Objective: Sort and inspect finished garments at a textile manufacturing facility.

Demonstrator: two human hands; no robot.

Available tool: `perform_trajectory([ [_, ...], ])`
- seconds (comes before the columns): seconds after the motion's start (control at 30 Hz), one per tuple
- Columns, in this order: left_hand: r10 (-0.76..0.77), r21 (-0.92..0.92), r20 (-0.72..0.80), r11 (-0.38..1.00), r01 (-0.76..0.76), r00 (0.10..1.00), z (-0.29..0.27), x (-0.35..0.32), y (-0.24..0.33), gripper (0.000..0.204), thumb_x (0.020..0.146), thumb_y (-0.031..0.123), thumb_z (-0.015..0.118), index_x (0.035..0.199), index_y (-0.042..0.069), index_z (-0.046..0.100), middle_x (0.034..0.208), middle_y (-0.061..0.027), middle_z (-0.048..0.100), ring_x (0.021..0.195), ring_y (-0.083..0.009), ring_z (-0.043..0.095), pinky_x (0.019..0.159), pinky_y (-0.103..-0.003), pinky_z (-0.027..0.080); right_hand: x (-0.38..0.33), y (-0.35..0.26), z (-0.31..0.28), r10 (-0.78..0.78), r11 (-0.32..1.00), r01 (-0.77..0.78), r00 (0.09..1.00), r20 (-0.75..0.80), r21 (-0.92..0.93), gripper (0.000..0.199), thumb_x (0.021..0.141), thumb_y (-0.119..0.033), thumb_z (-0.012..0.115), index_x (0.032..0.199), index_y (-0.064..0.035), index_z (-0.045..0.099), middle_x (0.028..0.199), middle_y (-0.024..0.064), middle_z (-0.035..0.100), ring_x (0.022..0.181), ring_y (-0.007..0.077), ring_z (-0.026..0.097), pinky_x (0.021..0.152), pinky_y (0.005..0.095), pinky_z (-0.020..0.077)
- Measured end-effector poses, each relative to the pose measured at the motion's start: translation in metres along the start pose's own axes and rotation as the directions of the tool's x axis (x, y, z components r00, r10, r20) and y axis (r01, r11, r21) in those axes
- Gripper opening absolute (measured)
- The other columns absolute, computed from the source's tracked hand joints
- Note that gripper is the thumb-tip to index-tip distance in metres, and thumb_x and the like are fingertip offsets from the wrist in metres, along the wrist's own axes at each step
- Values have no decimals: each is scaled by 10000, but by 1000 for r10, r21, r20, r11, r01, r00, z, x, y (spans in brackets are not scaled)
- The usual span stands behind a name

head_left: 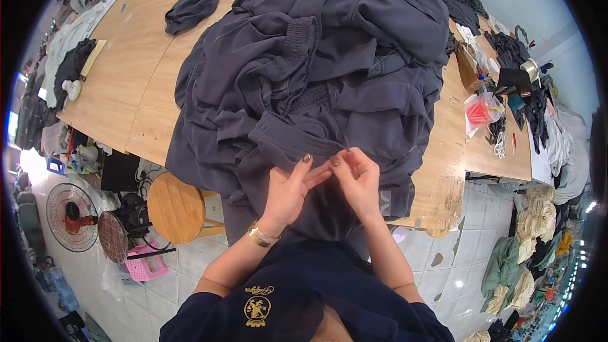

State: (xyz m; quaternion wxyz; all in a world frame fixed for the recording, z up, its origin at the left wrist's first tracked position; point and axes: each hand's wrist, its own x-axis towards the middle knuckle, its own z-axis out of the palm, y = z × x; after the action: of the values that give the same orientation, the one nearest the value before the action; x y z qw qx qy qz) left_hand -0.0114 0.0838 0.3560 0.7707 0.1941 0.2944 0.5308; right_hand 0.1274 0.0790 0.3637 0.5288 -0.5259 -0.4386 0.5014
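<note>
A large heap of dark grey garments (380, 111) covers the middle of the table, with gathered elastic waistbands (299, 44) showing among the folds. At its near side lies one garment's waistband (285, 136), right beyond my hands. My left hand (288, 193) rests over the cloth with its thumb raised and its fingers stretched toward the other hand. Close beside it, my right hand (360, 183) has thumb and fingers pinched together at the waistband's edge. What the pinch holds is too small to make out; a thin dark bit shows above it.
The wooden table (142, 82) carries a separate dark cloth piece (194, 6) at the far left. On the right stands a plastic bag with red contents (484, 111). A round wooden stool (176, 208) and a fan (72, 216) are on the left, near a pink plastic stool (145, 263).
</note>
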Motion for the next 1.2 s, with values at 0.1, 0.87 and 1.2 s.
perform_trajectory([
  [0.1,73,61,-29,996,-71,997,5,-3,-4,194,951,118,535,955,-66,596,1007,-142,628,999,-284,636,883,-406,528,4,2,10,-27,996,27,1000,-10,-82,109,885,-79,613,838,-6,546,699,-63,495,629,-26,395,527,162,312],
  [0.87,369,569,-9,766,-299,930,-3,-3,-17,242,933,148,578,968,-87,624,938,-100,657,893,-194,653,804,-318,545,-5,11,12,-117,950,73,985,-128,-304,90,865,19,590,946,43,620,808,-29,609,704,8,522,611,143,409],
  [1.2,130,72,-34,989,-127,991,-2,0,-12,230,953,148,541,1100,-29,542,1082,-125,619,928,-250,657,812,-369,546,-12,5,13,-3,979,9,1000,-28,203,30,855,25,564,873,8,580,609,-38,516,488,8,433,444,168,327],
])
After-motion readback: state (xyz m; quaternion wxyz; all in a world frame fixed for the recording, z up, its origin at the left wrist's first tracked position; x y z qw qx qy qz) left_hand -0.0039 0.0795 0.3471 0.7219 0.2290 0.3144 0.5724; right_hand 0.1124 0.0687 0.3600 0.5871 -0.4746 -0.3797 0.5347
